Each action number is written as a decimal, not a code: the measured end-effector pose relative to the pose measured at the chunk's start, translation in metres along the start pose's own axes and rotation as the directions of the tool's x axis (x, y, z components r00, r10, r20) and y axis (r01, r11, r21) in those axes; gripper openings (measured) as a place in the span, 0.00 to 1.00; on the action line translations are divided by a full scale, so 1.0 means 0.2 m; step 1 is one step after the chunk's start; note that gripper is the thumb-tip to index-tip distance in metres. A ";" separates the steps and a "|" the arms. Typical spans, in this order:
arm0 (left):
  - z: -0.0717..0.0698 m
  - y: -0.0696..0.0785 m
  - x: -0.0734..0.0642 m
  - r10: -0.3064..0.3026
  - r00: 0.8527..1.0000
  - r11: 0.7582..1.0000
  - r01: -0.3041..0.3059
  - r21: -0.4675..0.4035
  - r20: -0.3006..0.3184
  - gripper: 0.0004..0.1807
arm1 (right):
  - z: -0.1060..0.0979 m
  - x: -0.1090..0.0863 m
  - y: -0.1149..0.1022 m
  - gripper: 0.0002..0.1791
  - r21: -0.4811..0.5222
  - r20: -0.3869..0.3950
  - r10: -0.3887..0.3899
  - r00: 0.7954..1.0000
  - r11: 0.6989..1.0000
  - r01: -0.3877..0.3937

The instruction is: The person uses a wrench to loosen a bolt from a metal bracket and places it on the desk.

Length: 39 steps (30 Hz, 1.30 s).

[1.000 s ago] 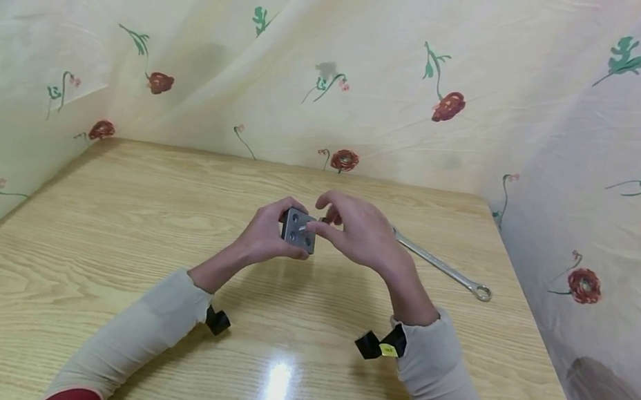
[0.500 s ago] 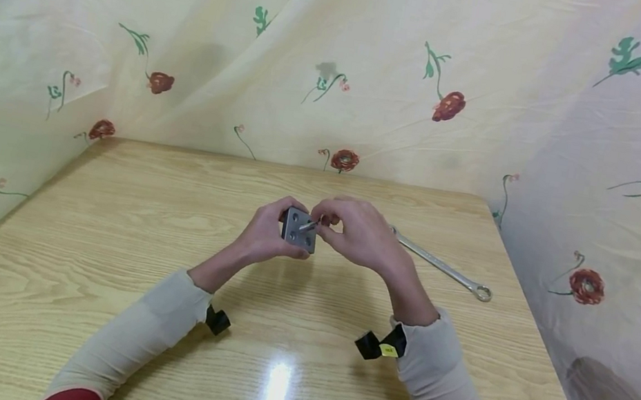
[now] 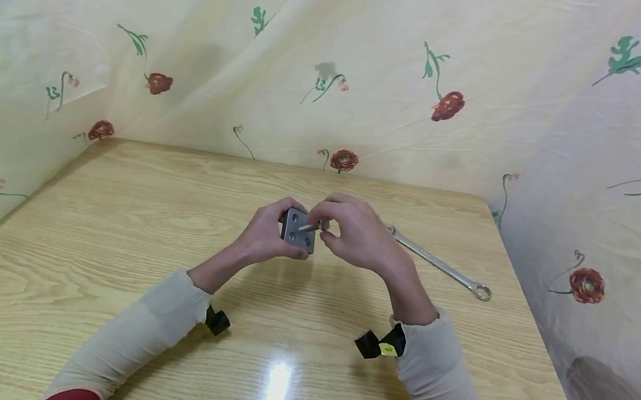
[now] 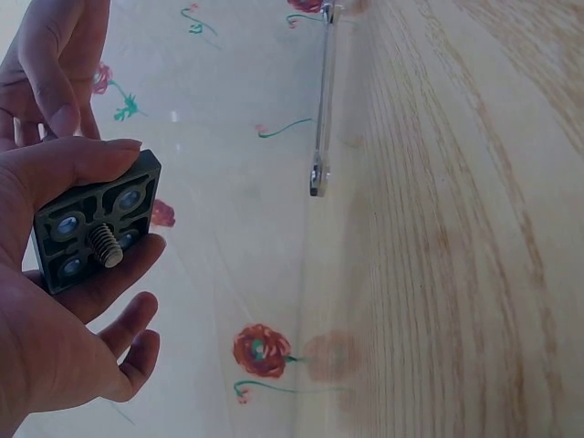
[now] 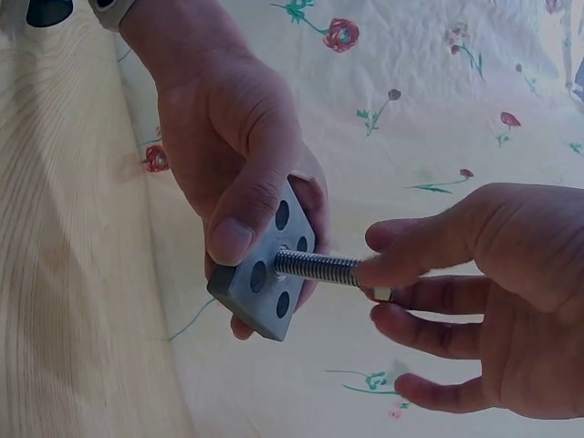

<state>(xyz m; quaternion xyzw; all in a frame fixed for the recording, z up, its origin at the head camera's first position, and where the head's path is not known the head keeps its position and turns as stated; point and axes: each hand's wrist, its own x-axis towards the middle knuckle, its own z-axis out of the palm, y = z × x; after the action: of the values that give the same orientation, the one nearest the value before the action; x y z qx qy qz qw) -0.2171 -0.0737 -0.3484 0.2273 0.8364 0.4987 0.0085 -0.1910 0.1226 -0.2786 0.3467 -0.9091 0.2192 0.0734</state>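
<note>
My left hand [image 3: 265,230] grips a square grey plate [image 3: 298,241] by its edges, raised above the table. Several round holes show near the plate's corners. A bolt [image 5: 315,266] runs through its middle; a short threaded end pokes out of the ribbed back [image 4: 146,180] in the left wrist view. At the bolt's head end, my right hand [image 3: 362,234] holds on with its fingertips, the index finger bent over the shank. Much of the head is covered by those fingers in the right wrist view, where a long stretch of thread shows before the plate.
A combination wrench [image 3: 442,266] lies on the wooden table [image 3: 169,204] to the right, its far end partly behind my right hand. Flower-patterned cloth [image 3: 221,72] hangs round the back and sides. A black wrist camera [image 3: 369,345] sits under the right sleeve.
My right index finger has curled forward over the bolt while the thumb has drawn back and down, baring the bolt's head. The left hand and plate have stayed in place.
</note>
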 end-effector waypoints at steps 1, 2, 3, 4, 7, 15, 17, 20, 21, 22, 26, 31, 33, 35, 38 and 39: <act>0.00 0.00 0.00 0.002 1.000 1.000 -0.002 0.001 0.000 0.35 | 0.00 0.00 0.00 0.11 0.003 0.007 0.018 1.000 1.000 -0.018; 0.00 0.00 0.00 0.003 1.000 1.000 -0.003 0.000 0.000 0.35 | 0.00 0.00 0.00 0.14 0.009 0.017 0.046 0.999 0.999 -0.046; 0.00 0.00 0.00 0.003 1.000 1.000 -0.003 0.001 0.001 0.35 | -0.01 0.00 0.00 0.16 0.013 0.027 0.080 0.996 0.997 -0.081; 0.00 0.00 0.00 0.003 1.000 1.000 -0.003 0.001 0.001 0.35 | -0.01 0.00 0.00 0.19 0.018 0.037 0.117 0.992 0.993 -0.117; 0.00 0.00 0.00 0.002 1.000 1.000 -0.002 0.004 0.002 0.36 | -0.02 0.00 -0.01 0.21 0.050 0.070 0.225 0.972 0.972 -0.229; 0.00 0.00 -0.01 0.003 1.000 1.000 -0.003 0.005 0.003 0.35 | -0.02 0.00 -0.02 0.10 0.063 0.071 0.230 0.971 0.970 -0.235; 0.00 0.00 0.00 0.003 1.000 1.000 -0.003 0.002 0.003 0.36 | -0.02 0.00 -0.02 0.09 0.054 0.053 0.197 0.979 0.978 -0.200; 0.00 0.00 0.00 -0.002 1.000 1.000 0.002 -0.003 0.000 0.36 | -0.01 0.00 -0.03 0.08 0.029 0.019 0.129 0.991 0.991 -0.130; -0.01 0.00 0.00 -0.004 1.000 1.000 0.004 -0.004 0.000 0.35 | -0.01 0.00 -0.03 0.08 0.023 0.009 0.107 0.994 0.994 -0.107; -0.01 0.00 -0.01 -0.003 1.000 1.000 0.003 -0.003 0.000 0.35 | -0.01 0.00 -0.03 0.08 0.016 -0.001 0.084 0.996 0.996 -0.084; -0.01 0.00 0.00 0.000 1.000 1.000 0.000 -0.005 0.002 0.35 | 0.00 0.00 -0.02 0.09 0.008 -0.024 0.031 0.999 0.999 -0.031; -0.01 -0.02 0.01 0.005 1.000 1.000 -0.004 -0.007 0.007 0.35 | 0.01 0.01 -0.01 0.10 0.009 -0.010 0.010 1.000 1.000 -0.009; -0.02 -0.03 0.02 0.013 1.000 1.000 -0.013 -0.005 0.009 0.35 | 0.01 0.01 0.00 0.11 0.012 0.010 0.017 1.000 1.000 -0.017; -0.02 -0.04 0.02 0.021 1.000 1.000 -0.021 -0.003 0.011 0.35 | 0.01 0.02 0.00 0.15 0.020 0.036 0.053 0.998 0.998 -0.054; -0.02 -0.05 0.03 0.031 0.999 1.000 -0.031 -0.002 0.015 0.35 | 0.00 0.02 -0.01 0.22 0.037 0.063 0.144 0.988 0.989 -0.147; -0.02 -0.05 0.03 0.031 0.999 1.000 -0.031 -0.002 0.018 0.35 | 0.00 0.03 -0.01 0.23 0.044 0.069 0.182 0.981 0.982 -0.185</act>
<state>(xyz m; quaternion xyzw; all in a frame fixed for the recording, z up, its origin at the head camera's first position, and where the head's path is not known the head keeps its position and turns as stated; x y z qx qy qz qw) -0.2267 -0.0790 -0.3536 0.2447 0.8321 0.4976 0.0084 -0.1937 0.1182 -0.2773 0.2700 -0.9332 0.2366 0.0144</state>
